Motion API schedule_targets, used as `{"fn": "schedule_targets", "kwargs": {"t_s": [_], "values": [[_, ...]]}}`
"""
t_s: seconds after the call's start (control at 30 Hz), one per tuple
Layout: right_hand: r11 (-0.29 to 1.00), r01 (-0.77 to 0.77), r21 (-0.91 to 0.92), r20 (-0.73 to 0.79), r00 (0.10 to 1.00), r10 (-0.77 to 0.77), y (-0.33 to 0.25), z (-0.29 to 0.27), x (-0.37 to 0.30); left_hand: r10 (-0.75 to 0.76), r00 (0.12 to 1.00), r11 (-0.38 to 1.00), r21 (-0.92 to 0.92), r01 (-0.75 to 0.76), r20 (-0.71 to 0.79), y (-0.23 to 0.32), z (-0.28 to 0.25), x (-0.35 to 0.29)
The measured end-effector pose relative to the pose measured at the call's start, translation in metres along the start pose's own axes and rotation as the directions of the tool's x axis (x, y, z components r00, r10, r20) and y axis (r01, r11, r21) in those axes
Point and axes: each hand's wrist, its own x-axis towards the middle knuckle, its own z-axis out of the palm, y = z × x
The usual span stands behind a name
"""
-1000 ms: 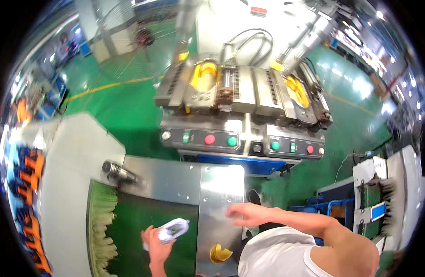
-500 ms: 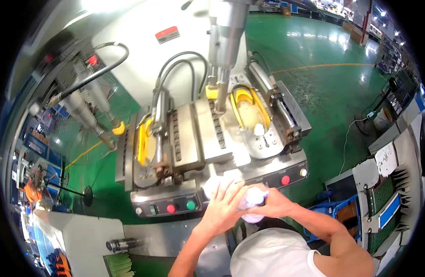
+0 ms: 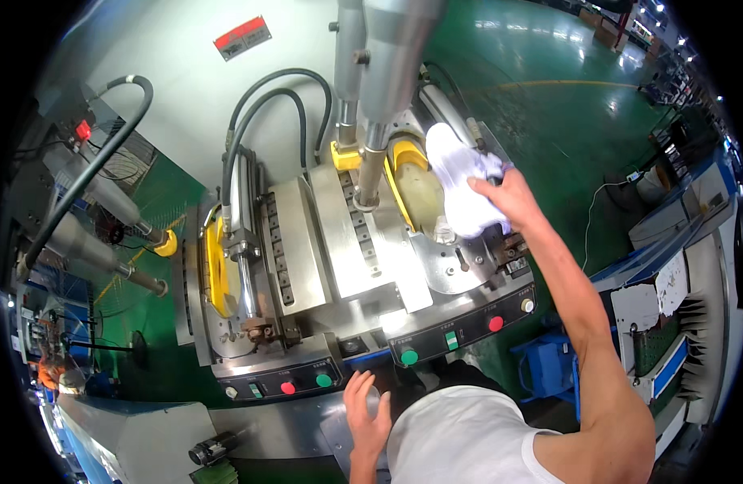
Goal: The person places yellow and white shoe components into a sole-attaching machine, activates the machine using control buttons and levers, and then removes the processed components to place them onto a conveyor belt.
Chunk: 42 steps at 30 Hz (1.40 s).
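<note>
A white shoe (image 3: 458, 179) with a pale purple tint hangs tilted over the right-hand station of a shoe-pressing machine. My right hand (image 3: 510, 198) is closed round its upper, thumb on the near side. Beside the shoe lies the pale sole-shaped bed (image 3: 424, 206) of that station, edged by yellow pads (image 3: 406, 153); the shoe covers part of its right side. Low down, in front of the machine's control panel, my left hand (image 3: 366, 413) holds nothing, its fingers apart.
Metal press columns (image 3: 377, 105) stand above the middle of the machine. A second station with a yellow pad (image 3: 218, 270) is at left. Green and red buttons (image 3: 409, 356) line the front panel. Black hoses (image 3: 284, 85) arch behind. A blue crate (image 3: 545, 371) sits at lower right.
My right hand has carried the shoe up and away to the right station from the front panel. My left hand has let go of it and moved down. The view has shifted somewhat.
</note>
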Motion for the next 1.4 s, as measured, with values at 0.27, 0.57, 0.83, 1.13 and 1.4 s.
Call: {"fn": "schedule_targets", "kwargs": {"t_s": [0.27, 0.57, 0.83, 1.13, 1.4], "values": [[0.950, -0.052, -0.309, 0.105, 0.991, 0.088, 0.021, 0.041, 0.059, -0.244, 0.968, 0.962, -0.140, 0.234, -0.063, -0.047, -0.012, -0.024], [0.623, 0.131, -0.771, 0.030, 0.985, -0.171, 0.168, 0.118, 0.126, -0.403, 0.915, 0.904, -0.163, 0.395, -0.017, -0.076, -0.008, -0.045], [0.602, 0.288, -0.744, 0.141, 0.950, -0.280, 0.110, 0.097, 0.089, -0.399, 0.917, 0.903, -0.178, 0.391, -0.005, -0.090, -0.010, -0.068], [0.002, 0.753, -0.658, 0.718, 0.627, 0.301, 0.097, 0.073, 0.045, -0.575, 0.818, 0.801, -0.214, 0.560, -0.015, -0.114, 0.005, -0.126], [-0.068, 0.744, -0.664, 0.688, 0.644, 0.334, 0.128, 0.106, 0.052, -0.624, 0.781, 0.765, -0.217, 0.606, -0.016, -0.118, 0.029, -0.140]]}}
